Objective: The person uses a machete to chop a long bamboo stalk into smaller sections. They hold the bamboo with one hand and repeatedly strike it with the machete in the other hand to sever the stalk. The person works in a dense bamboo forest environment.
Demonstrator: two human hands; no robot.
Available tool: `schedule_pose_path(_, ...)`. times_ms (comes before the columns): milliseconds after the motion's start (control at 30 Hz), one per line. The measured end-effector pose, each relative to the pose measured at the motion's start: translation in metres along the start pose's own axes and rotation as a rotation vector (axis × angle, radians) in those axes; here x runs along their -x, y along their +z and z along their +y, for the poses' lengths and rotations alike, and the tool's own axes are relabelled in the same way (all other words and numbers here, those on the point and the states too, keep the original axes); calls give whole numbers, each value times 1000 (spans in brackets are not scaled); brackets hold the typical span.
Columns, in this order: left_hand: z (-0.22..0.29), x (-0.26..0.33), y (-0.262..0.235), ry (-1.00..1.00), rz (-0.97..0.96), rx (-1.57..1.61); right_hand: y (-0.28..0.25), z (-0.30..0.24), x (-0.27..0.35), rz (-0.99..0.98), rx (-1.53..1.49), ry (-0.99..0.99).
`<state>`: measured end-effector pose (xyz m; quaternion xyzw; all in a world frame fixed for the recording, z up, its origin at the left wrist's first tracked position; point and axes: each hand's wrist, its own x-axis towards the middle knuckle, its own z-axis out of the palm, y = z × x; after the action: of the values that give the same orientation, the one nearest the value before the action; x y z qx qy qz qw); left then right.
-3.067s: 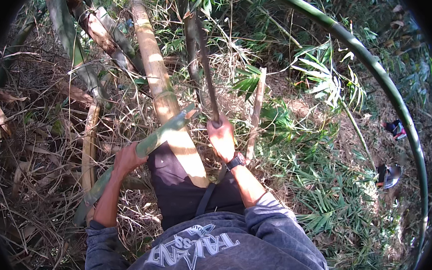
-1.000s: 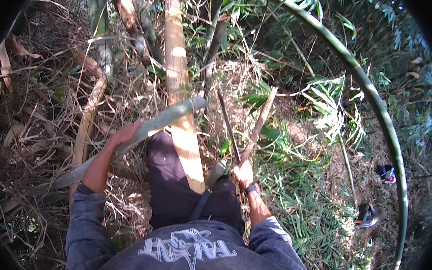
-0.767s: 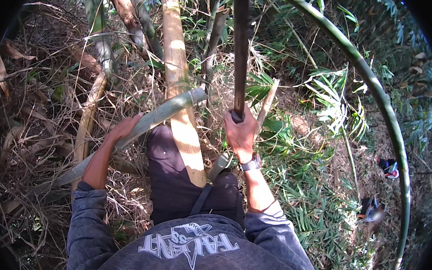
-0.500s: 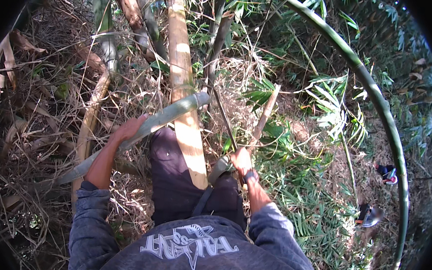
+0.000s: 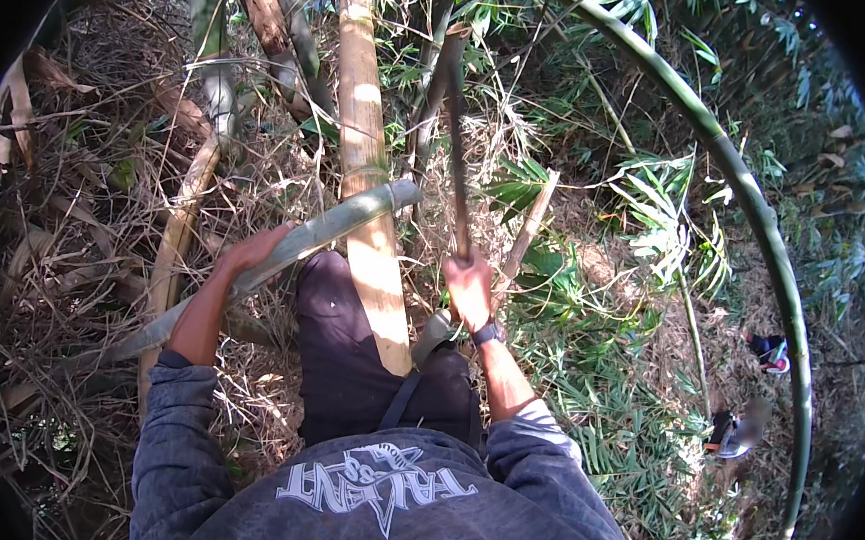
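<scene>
My left hand grips a green bamboo pole, which slants from the lower left up to a cut end near the middle. That end lies across a thick, yellowish bamboo stem running down between my legs. My right hand, with a band on its wrist, is closed around a machete. Its long, dark, narrow blade points up and away from me, right of the pole's cut end and apart from it; the handle is mostly hidden in my fist. Beside my right thigh sits a short greenish-grey tube-like piece.
A long green bamboo stem arches over the right side. Upright stems stand at the far left, among dry branches and leaf litter. A cut stub rises right of my right hand. Two people are at the lower right.
My right hand has lifted up and slightly left, swinging the machete's blade farther up and away from the pole. My left hand and the bamboo pole stay nearly in place.
</scene>
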<state>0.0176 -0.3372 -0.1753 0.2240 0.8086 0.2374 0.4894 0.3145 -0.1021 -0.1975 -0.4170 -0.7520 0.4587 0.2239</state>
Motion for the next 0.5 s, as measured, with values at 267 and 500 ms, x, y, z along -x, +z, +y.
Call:
schedule_pose_path(267,-14,-4,4,114,164,-246,-45,158,77,-252,284,357)
schedule_pose_path(500,-16,33,57,236,559,-714,-44,91,62,-61,204,122)
